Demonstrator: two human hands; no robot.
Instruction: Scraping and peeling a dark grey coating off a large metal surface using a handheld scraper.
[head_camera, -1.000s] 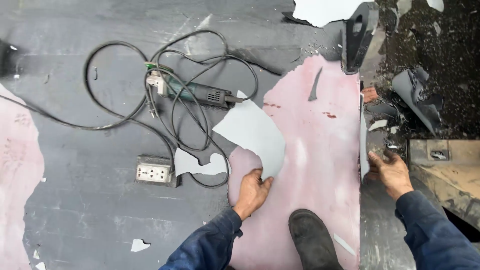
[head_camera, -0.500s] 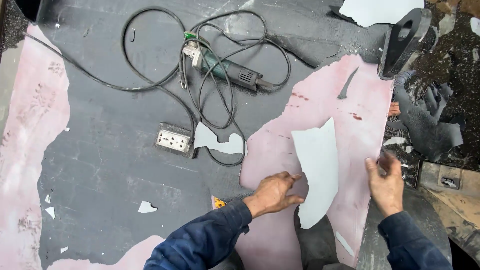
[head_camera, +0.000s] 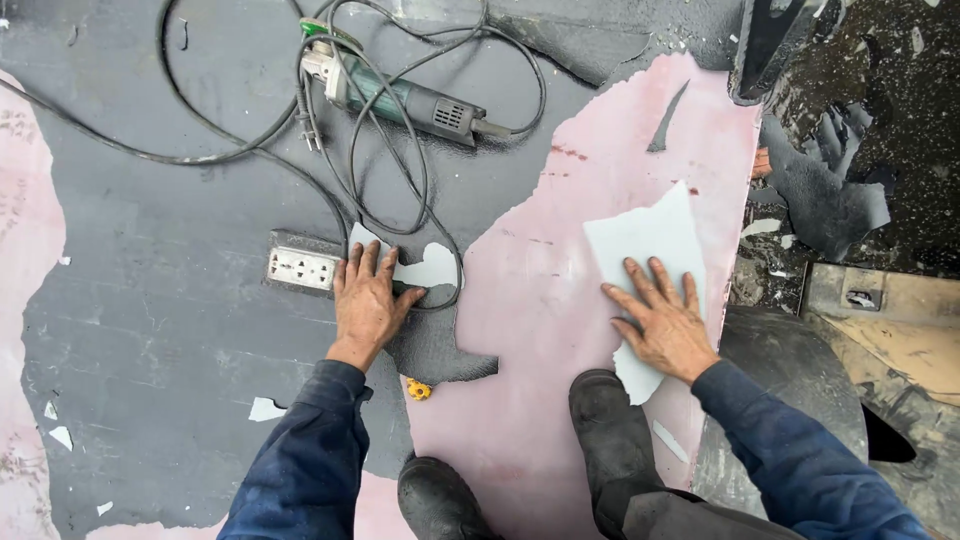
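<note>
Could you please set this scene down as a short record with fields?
surface: dark grey coating with bare pink patches
left hand: left hand flat on the grey coating, beside the socket box and a pale flake
right hand: right hand flat on a pale peeled sheet lying on the pink area
tool: angle grinder lying at the top, its black cord looped around it
feet: two dark boots at the lower edge
small item: yellow bit near the left sleeve

No packages, signs or screens are showing anywhere in the scene, and no label is showing clearly enough to tell.
</note>
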